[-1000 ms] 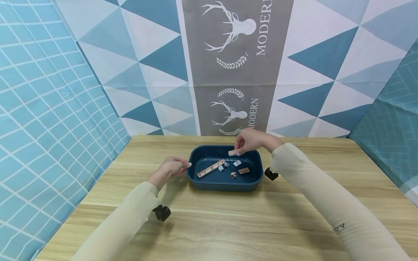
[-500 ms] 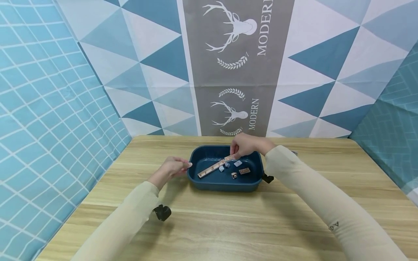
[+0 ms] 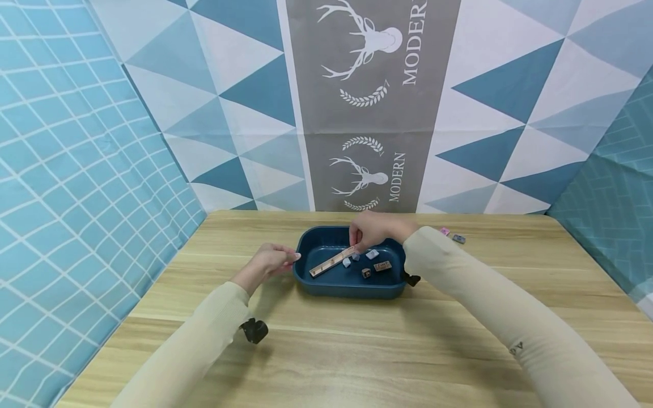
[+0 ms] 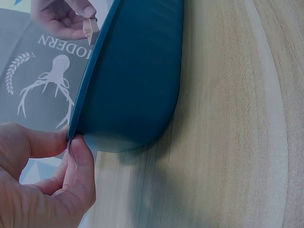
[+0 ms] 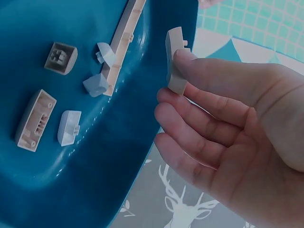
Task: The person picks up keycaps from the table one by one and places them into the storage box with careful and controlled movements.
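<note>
My left hand [image 3: 267,262] pinches the left rim of a dark blue tray [image 3: 352,292] between thumb and fingers, seen closely in the left wrist view. Over the tray's far side, my right hand [image 3: 374,229] pinches a beige keycap [image 5: 175,71] between thumb and fingers, with the other fingers loosely curled. Inside the tray lie a long spacebar keycap [image 5: 126,42], a wide tan keycap [image 5: 35,121], a small brown keycap [image 5: 60,58], a white keycap [image 5: 70,128] and two small pale keycaps [image 5: 96,85] beside the spacebar. In the head view the right fingers partly hide the held keycap.
Behind the right forearm, a pink piece [image 3: 445,231] and a dark grey piece [image 3: 459,239] lie on the wooden table [image 3: 316,351]. A black wrist camera [image 3: 254,330] hangs under the left sleeve. Patterned cloth walls stand behind and at both sides.
My right hand has moved left and slightly nearer across the tray with the keycap. The pink and dark grey pieces have come into view behind that arm. The left hand stays on the rim.
</note>
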`<move>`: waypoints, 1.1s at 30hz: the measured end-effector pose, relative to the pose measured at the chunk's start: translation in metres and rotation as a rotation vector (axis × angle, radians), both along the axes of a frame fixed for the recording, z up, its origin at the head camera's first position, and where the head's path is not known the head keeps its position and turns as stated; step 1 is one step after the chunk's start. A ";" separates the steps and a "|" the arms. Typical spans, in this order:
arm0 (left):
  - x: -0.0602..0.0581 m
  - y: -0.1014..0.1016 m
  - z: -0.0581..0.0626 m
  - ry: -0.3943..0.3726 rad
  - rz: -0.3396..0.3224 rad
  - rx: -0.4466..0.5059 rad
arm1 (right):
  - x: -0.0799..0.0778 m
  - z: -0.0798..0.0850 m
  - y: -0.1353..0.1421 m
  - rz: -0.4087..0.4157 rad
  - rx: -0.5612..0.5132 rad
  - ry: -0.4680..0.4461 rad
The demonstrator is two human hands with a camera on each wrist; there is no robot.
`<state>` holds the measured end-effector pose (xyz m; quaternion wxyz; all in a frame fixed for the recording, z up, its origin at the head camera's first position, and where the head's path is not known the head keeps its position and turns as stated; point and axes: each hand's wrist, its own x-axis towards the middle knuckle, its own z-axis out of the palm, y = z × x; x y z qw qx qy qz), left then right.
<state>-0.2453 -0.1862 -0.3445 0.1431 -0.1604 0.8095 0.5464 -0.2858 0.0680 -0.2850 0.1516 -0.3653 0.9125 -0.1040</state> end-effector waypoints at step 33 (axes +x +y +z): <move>0.001 -0.002 0.000 0.006 0.000 0.003 | -0.011 -0.007 0.061 -0.080 -0.108 0.070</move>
